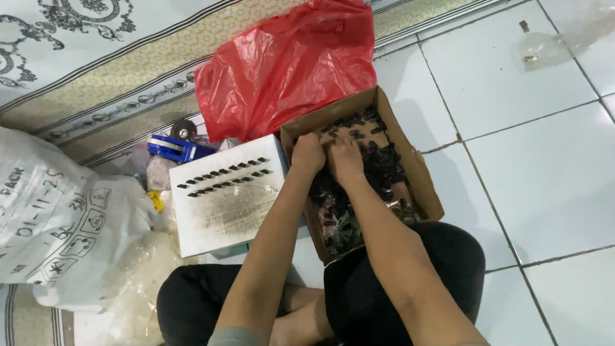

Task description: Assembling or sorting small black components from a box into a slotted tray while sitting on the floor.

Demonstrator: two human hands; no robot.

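1. the person sits cross-legged on the white tiled floor, dark trousers at the bottom of the view, both forearms reaching forward.
2. an open cardboard box lies on the floor just in front of the knees, tilted a little to the right, filled with small black parts.
3. the left hand is curled into a loose fist at the box's near-left wall, knuckles up, resting on the parts; what it holds inside the fist cannot be told.
4. the right hand sits just beside it, touching or nearly so, fingers bent down into the pile of black parts; whether it grips any cannot be told.
5. left of the box, touching its side, lies a white board with two slanted rows of small black pieces set on its top half.
6. behind the box sits a crumpled red plastic bag, partly on a patterned rug.
7. a blue tool lies behind the board, and a white printed sack bulges at the far left.
8. a clear plastic bag lies well apart at the top right.
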